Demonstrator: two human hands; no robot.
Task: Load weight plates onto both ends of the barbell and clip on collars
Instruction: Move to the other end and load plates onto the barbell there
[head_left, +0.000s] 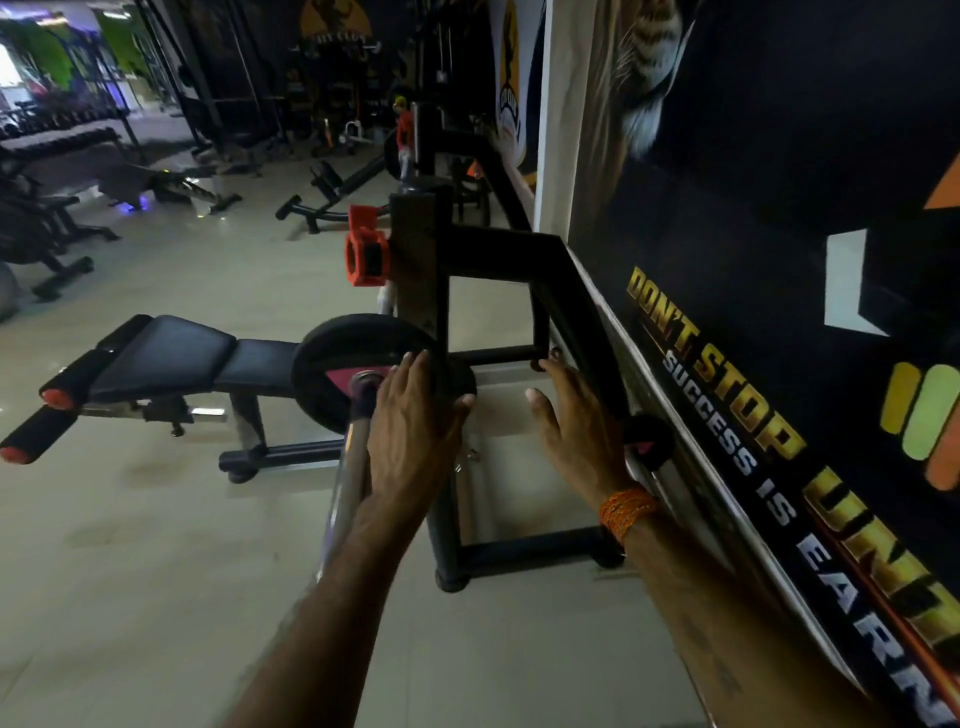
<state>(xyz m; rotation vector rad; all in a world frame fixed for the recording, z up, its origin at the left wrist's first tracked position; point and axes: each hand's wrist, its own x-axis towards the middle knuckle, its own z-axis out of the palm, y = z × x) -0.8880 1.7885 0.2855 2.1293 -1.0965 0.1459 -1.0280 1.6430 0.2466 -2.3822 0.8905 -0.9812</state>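
A black weight plate (337, 358) with a pink triangle mark sits on the chrome barbell sleeve (349, 467), which runs toward me. My left hand (415, 421) lies flat against the plate's face with straight fingers, just right of the sleeve. My right hand (576, 415), with an orange thread band at the wrist, reaches forward with fingers extended beside the rack's slanted strut; I cannot tell whether it touches the plate. An orange collar (366, 254) hangs on the rack upright (415, 270) above the plate. The upright hides the plate's right edge.
A black padded bench (171, 358) stands left of the plate. A smaller black plate (647, 441) sits low by the wall banner (727, 415) on the right. The rack's base bars (530, 551) lie on the tiled floor ahead. Other gym machines stand far back left.
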